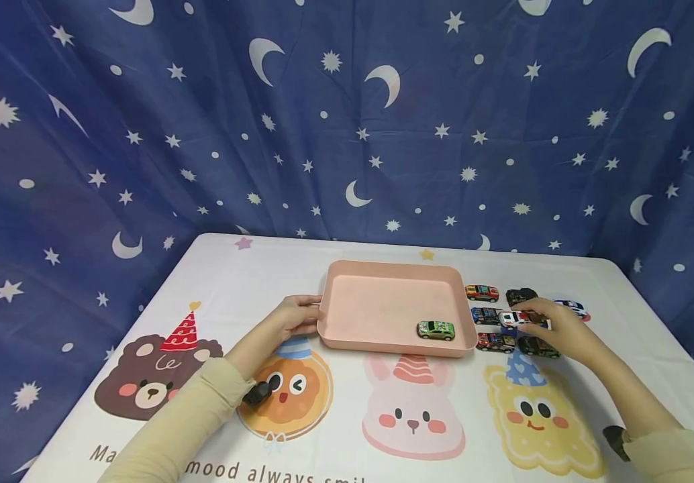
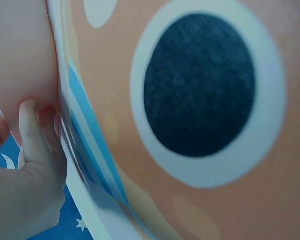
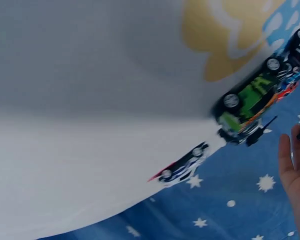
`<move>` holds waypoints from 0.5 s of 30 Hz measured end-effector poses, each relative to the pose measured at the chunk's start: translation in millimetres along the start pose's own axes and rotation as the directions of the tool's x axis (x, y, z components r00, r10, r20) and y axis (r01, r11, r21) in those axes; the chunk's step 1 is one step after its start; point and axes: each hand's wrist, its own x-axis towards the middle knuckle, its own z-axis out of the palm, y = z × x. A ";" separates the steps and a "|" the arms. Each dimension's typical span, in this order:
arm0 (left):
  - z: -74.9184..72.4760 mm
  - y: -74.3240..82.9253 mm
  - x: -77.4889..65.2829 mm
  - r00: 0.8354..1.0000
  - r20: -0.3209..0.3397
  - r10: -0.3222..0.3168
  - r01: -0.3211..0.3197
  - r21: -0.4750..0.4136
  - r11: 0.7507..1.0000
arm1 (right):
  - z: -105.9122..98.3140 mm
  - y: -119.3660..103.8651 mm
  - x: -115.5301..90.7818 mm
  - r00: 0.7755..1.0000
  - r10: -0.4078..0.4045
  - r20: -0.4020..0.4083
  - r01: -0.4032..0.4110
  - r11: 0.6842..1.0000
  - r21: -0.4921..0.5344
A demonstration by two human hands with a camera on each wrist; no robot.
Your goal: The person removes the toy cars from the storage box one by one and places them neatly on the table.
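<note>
A shallow pink tray lies on the table with a green toy car near its front right corner. My left hand is at the tray's left side, its fingertips pressing on the outer wall; the left wrist view shows the fingers against the pink wall. My right hand pinches a white-and-red toy car between thumb and fingers. That car overlaps the parked cars right of the tray. In the right wrist view the right hand is partly cut off by the frame edge.
Beside the tray stand several toy cars: red-orange, black, blue, dark red, dark green and white-blue. A printed cloth covers the table, and a blue star-patterned curtain hangs behind.
</note>
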 end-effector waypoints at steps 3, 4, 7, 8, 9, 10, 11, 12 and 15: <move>-0.8 -0.1 -0.7 1.000 -0.006 -0.006 0.006 -0.002 1.000 | 0.3 6.3 -5.8 0.999 -0.023 -0.033 0.022 1.000 -0.015; -0.8 -0.2 -0.6 1.000 -0.006 -0.005 0.005 -0.002 1.000 | 0.1 8.4 -7.4 0.999 -0.029 -0.043 0.028 0.999 -0.022; -1.0 -0.5 -0.7 1.000 -0.006 -0.008 0.008 0.000 1.000 | -1.3 13.9 -11.8 0.998 -0.026 -0.063 0.024 0.999 -0.023; -1.0 -0.8 -0.5 1.000 -0.006 -0.008 0.008 0.001 1.000 | -2.2 15.8 -13.2 0.998 -0.022 -0.067 0.020 0.999 -0.026; -1.2 -1.0 -0.6 1.000 -0.005 -0.007 0.007 0.001 1.000 | -3.0 18.0 -14.6 0.997 -0.018 -0.074 0.016 0.999 -0.031; -1.3 -1.1 -0.7 1.000 -0.002 -0.004 0.004 0.004 1.000 | -4.1 20.1 -16.2 0.996 -0.015 -0.082 0.012 0.999 -0.033; -1.3 -1.4 -0.6 1.000 -0.004 -0.002 0.002 0.003 1.000 | -5.5 22.5 -18.0 0.996 -0.008 -0.087 0.006 0.999 -0.033; -1.2 -1.4 -0.7 1.000 -0.006 -0.003 0.003 0.001 1.000 | -6.5 25.4 -19.7 0.996 -0.008 -0.092 0.004 0.999 -0.042; -0.7 -1.3 -0.8 1.000 -0.009 -0.001 0.001 -0.001 1.000 | -10.0 34.5 -25.4 0.995 0.002 -0.095 -0.008 0.999 -0.054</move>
